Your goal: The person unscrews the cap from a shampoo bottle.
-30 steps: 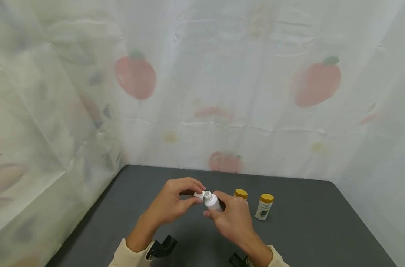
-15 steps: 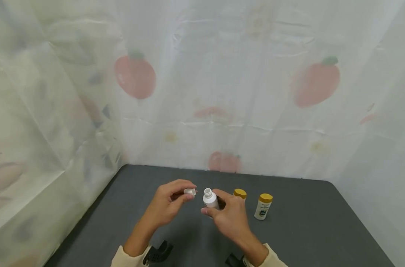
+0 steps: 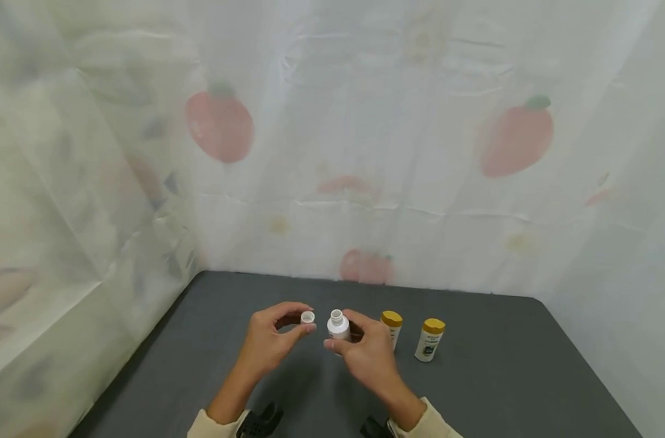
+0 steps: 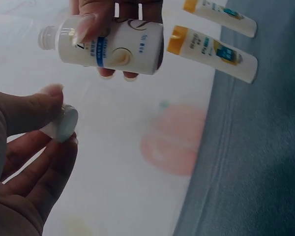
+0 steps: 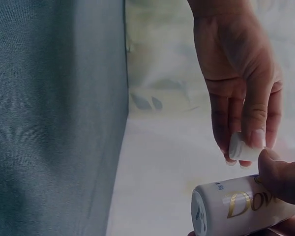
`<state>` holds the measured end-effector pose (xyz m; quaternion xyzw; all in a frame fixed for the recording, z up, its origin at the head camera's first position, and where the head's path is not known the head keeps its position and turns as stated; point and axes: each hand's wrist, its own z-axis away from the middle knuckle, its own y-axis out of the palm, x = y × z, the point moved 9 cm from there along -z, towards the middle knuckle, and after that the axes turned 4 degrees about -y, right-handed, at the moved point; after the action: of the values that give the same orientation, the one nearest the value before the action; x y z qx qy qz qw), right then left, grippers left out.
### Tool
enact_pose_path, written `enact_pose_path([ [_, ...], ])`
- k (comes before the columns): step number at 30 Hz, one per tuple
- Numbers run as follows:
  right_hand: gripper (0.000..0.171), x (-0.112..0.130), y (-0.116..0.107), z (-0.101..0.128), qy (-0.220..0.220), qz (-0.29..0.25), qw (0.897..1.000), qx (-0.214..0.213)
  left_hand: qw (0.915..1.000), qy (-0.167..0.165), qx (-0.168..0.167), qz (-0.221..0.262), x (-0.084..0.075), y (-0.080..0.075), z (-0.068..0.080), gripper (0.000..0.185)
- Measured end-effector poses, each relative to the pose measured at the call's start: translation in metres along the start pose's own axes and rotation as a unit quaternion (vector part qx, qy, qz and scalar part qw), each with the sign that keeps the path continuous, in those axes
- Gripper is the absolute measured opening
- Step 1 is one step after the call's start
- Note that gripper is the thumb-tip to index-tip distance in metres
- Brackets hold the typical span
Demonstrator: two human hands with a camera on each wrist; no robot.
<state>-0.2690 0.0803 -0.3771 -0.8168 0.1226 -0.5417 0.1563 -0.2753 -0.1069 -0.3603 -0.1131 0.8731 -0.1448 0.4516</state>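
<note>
**Cap off, bottle upright between two hands**

The right hand (image 3: 367, 356) grips a small white bottle (image 3: 338, 326) above the dark grey table (image 3: 502, 377), its fingers (image 4: 88, 27) curled round the body and the thumb pressed on the label. In the head view the bottle stands upright with its threaded neck open at the top, held over the middle of the table's near half. The left wrist view shows a blue and gold print on the bottle's side.

Just to the left of the neck, apart from it, the left hand (image 3: 269, 340) pinches a small white cap (image 3: 307, 317) between thumb and forefinger — the fingers (image 5: 255, 115) clamped on its rim, the other fingers loosely bent behind. The cap's hollow side faces up in the head view.

Two more bottles stand upright on the table to the right of the hands, each white with a yellow cap: the nearer bottle (image 3: 391, 327) sits just beside the right hand's knuckles, the farther bottle (image 3: 429, 340) a little apart from it — neither is touched.

A pale translucent curtain (image 3: 365, 152) printed with red fruit hangs behind and to both sides of the table. Cream sleeves (image 3: 425, 423) cover both wrists.
</note>
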Motion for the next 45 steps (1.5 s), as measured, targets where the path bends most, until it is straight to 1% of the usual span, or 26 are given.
enact_pose_path([
  [4,0.045,-0.006,0.002,-0.002,-0.004,-0.011,1.0,-0.008,0.9995,-0.002,-0.004,-0.032,0.004,0.003,0.0,0.034],
  [10,0.042,-0.019,0.004,-0.005,-0.003,-0.027,0.999,-0.021,0.9986,-0.01,-0.002,-0.052,0.013,0.011,0.0,0.035],
  [12,0.042,-0.024,0.005,-0.006,-0.003,-0.029,0.999,-0.023,0.9983,-0.019,-0.004,-0.056,0.017,0.013,-0.001,0.035],
  [20,0.042,-0.037,0.011,-0.013,0.007,-0.014,0.999,-0.032,0.9942,-0.085,-0.014,-0.065,0.038,0.017,-0.006,0.039],
  [26,0.046,-0.044,0.017,-0.02,0.016,-0.016,0.999,-0.031,0.9908,-0.115,-0.016,-0.07,0.051,0.022,-0.009,0.039],
  [30,0.045,-0.048,0.021,-0.022,0.02,-0.012,0.999,-0.028,0.9903,-0.115,-0.016,-0.077,0.058,0.027,-0.01,0.037],
  [34,0.045,-0.055,0.027,-0.027,0.027,-0.013,0.999,-0.023,0.9892,-0.111,-0.012,-0.096,0.066,0.031,-0.01,0.035],
  [36,0.046,-0.058,0.029,-0.03,0.027,-0.014,0.999,-0.025,0.9872,-0.122,-0.009,-0.103,0.072,0.032,-0.009,0.035],
  [38,0.047,-0.061,0.03,-0.032,0.031,-0.016,0.999,-0.028,0.986,-0.125,-0.01,-0.11,0.076,0.032,-0.009,0.036],
  [41,0.047,-0.065,0.033,-0.035,0.033,-0.019,0.999,-0.029,0.985,-0.131,-0.011,-0.111,0.082,0.033,-0.008,0.037],
  [45,0.049,-0.073,0.037,-0.038,0.04,-0.023,0.998,-0.03,0.9855,-0.127,-0.01,-0.112,0.087,0.034,-0.008,0.036],
])
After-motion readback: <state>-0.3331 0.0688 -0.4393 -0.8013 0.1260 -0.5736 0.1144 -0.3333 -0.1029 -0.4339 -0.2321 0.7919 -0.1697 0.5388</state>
